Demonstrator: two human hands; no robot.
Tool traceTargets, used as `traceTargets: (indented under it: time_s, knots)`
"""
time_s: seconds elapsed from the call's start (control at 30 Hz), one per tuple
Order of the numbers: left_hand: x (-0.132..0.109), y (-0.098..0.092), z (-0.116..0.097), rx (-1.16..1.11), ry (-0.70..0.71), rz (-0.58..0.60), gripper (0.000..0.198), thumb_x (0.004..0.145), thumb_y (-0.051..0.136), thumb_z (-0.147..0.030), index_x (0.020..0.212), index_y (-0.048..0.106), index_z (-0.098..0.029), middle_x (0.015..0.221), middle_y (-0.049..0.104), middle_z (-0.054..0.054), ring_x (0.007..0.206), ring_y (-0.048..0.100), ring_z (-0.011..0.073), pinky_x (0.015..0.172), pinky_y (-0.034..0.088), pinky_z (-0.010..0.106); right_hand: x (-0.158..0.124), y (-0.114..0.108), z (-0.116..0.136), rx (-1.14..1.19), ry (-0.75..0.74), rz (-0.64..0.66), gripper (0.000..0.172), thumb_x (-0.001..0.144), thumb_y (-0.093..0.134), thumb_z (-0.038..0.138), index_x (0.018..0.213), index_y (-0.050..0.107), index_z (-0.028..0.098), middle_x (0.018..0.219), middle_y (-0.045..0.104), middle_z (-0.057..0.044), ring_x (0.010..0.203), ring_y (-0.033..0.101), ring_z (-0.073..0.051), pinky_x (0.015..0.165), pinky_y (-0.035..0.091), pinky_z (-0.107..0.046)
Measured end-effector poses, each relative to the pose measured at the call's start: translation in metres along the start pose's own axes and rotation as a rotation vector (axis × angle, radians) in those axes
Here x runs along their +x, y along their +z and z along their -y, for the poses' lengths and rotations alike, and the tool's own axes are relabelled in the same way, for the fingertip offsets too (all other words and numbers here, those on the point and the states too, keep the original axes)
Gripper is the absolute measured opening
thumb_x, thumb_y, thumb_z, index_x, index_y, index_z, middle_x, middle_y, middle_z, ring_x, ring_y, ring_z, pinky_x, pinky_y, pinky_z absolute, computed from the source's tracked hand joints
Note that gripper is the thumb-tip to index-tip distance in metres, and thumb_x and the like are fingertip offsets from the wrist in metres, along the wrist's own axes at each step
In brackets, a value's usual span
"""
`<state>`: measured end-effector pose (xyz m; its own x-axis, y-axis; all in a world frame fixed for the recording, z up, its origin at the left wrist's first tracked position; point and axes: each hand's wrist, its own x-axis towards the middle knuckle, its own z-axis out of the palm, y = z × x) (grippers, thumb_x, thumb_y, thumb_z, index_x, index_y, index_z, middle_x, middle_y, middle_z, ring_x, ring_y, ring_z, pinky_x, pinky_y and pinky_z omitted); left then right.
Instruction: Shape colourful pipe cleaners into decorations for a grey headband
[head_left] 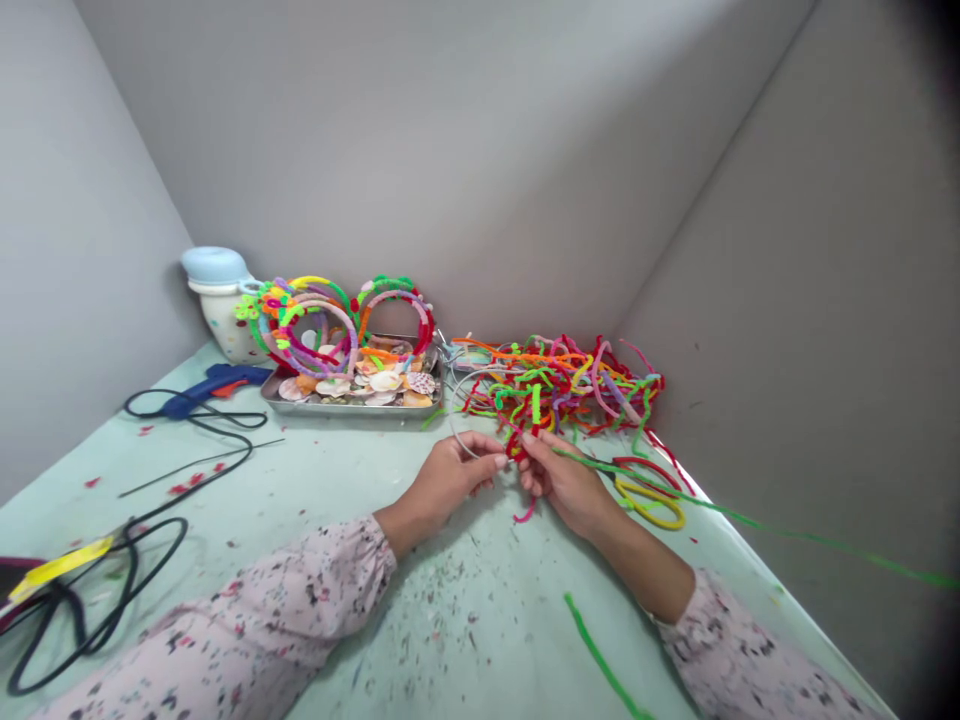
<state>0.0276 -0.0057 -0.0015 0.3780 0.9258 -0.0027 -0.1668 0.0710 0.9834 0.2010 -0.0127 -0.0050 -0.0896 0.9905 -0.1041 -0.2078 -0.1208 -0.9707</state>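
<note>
My left hand (459, 472) pinches a thin pale hoop, which looks like a headband (454, 420), near its lower end. Facing it, my right hand (564, 482) has its fingers closed on a red pipe cleaner (514, 444) at the tip of the hoop. A pink strand (526, 512) hangs below the right fingers. From beside that hand a long green pipe cleaner (739, 517) stretches off to the right. Its near end is partly hidden, so I cannot tell whether it is gripped. Yellow-and-red scissors (651, 507) lie beside my right wrist.
Behind my hands is a pile of pipe cleaners (592, 385). Wrapped colourful headbands (319, 325) rest on a metal tray (352, 408) of shells. Leftward are a blue glue gun (214, 388), its black cord (241, 455) and a blue-lidded container (225, 310). A green strand (604, 660) lies in front.
</note>
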Motion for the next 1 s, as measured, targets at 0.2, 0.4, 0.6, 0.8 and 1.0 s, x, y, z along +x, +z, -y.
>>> traceTargets:
  time_s: [0.2, 0.4, 0.6, 0.8, 1.0]
  knots:
    - [0.003, 0.001, -0.002, 0.003, -0.011, -0.09, 0.025, 0.07, 0.071, -0.033, 0.083, 0.061, -0.013, 0.067, 0.064, 0.001, 0.056, 0.059, 0.0107, 0.047, 0.039, 0.019, 0.0, -0.001, -0.001, -0.035, -0.12, 0.005, 0.023, 0.082, 0.063, 0.037, 0.095, 0.058, 0.018, 0.067, 0.064, 0.001, 0.056, 0.058, -0.01, 0.048, 0.042, -0.018]
    - [0.007, -0.003, -0.001, -0.002, 0.015, -0.22, 0.025, 0.069, 0.071, -0.032, 0.083, 0.061, -0.013, 0.06, 0.062, -0.001, 0.048, 0.054, 0.0076, 0.045, 0.037, 0.018, -0.004, 0.001, 0.004, -0.092, -0.3, -0.155, 0.029, 0.088, 0.052, 0.04, 0.105, 0.057, 0.018, 0.074, 0.065, -0.002, 0.056, 0.06, -0.013, 0.047, 0.043, -0.024]
    - [0.007, -0.002, -0.001, 0.008, -0.008, -0.242, 0.026, 0.068, 0.072, -0.031, 0.083, 0.061, -0.013, 0.056, 0.061, -0.001, 0.045, 0.052, 0.0073, 0.044, 0.037, 0.018, -0.017, 0.005, 0.005, -0.439, -0.581, -0.186, 0.025, 0.091, 0.047, 0.035, 0.085, 0.067, 0.02, 0.075, 0.062, -0.003, 0.064, 0.056, -0.015, 0.061, 0.047, -0.029]
    - [0.004, 0.001, -0.002, 0.095, -0.003, -0.197, 0.021, 0.069, 0.07, -0.03, 0.078, 0.061, -0.013, 0.058, 0.06, -0.001, 0.048, 0.054, 0.0086, 0.045, 0.038, 0.019, -0.015, 0.006, 0.003, -0.721, -0.635, -0.106, 0.021, 0.091, 0.049, 0.029, 0.091, 0.068, 0.021, 0.078, 0.061, -0.003, 0.065, 0.058, -0.015, 0.068, 0.049, -0.031]
    - [0.001, 0.004, -0.002, 0.151, 0.027, -0.155, 0.018, 0.072, 0.067, -0.029, 0.078, 0.06, -0.013, 0.057, 0.058, -0.001, 0.048, 0.052, 0.0083, 0.048, 0.039, 0.02, -0.013, 0.004, -0.001, -0.795, -0.658, -0.073, 0.021, 0.091, 0.05, 0.027, 0.101, 0.067, 0.022, 0.104, 0.061, -0.007, 0.083, 0.061, -0.017, 0.073, 0.051, -0.03]
